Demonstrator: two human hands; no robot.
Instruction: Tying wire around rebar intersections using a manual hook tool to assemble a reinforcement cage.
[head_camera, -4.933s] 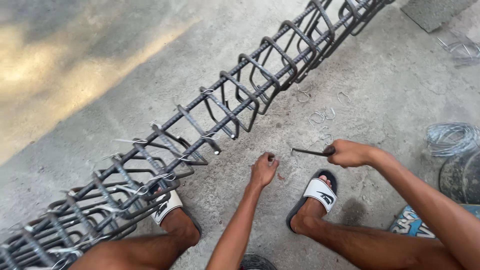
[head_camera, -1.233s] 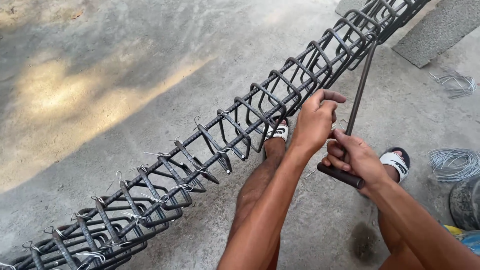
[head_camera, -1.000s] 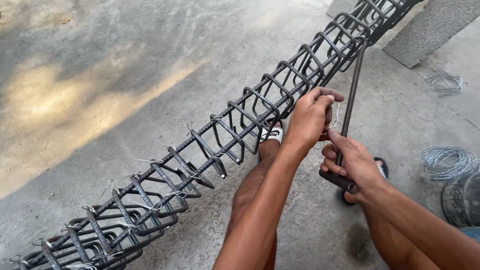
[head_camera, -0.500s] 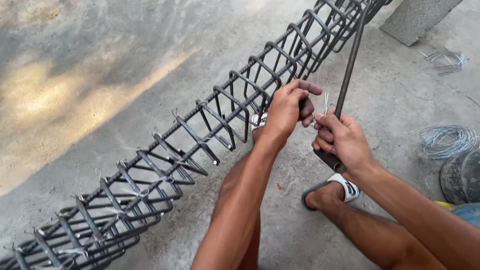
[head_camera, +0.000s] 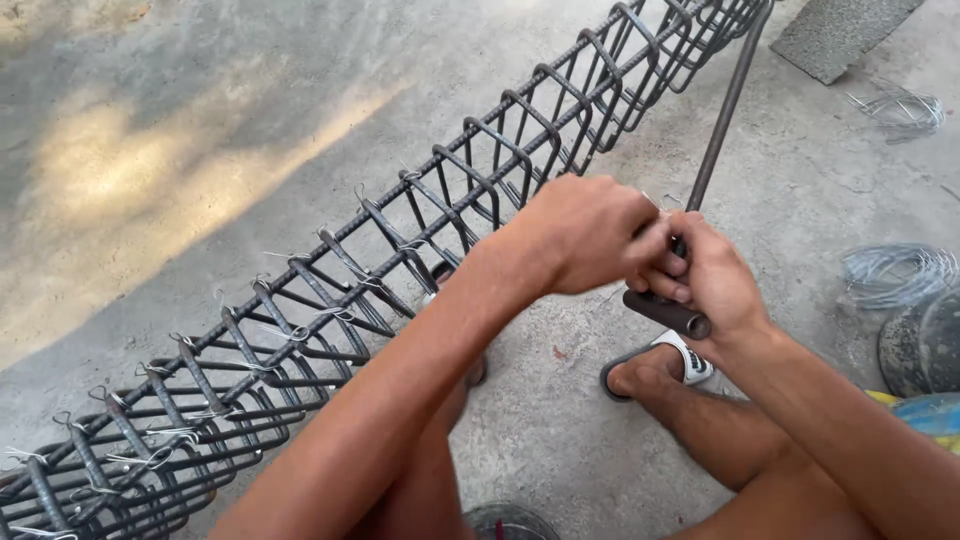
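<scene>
Just beside the long rebar cage (head_camera: 400, 270), above the concrete floor (head_camera: 200, 150), the left hand (head_camera: 585, 235) is curling closed, its fingers folding inward toward the right hand (head_camera: 715, 285) so that the two are touching. What the left fingertips are pinching is hidden behind the knuckles; a thin pale strand showing just above them may be tie wire, but that cannot be told for sure. The right hand is gripping a dark steel rod (head_camera: 715, 130), thumb and fingers wrapping its lower part, with the blunt end (head_camera: 668, 312) sticking out below the palm. The rod is running up and away, leaning alongside the cage toward its far end.

The cage is lying diagonally across the floor, its stirrups already carrying light wire ties (head_camera: 335, 312) at many crossings. A sandalled foot (head_camera: 660, 365) is resting on the floor under the hands. Loose coils of wire (head_camera: 895, 272) are lying well apart to the right, and a concrete slab (head_camera: 840, 30) is sitting near the cage's far end.

Judging from this, doing the work well is calling for a steady right-hand grip so the rod is not rolling, while the left fingers are keeping close to the joint for a snug, tight hold.
</scene>
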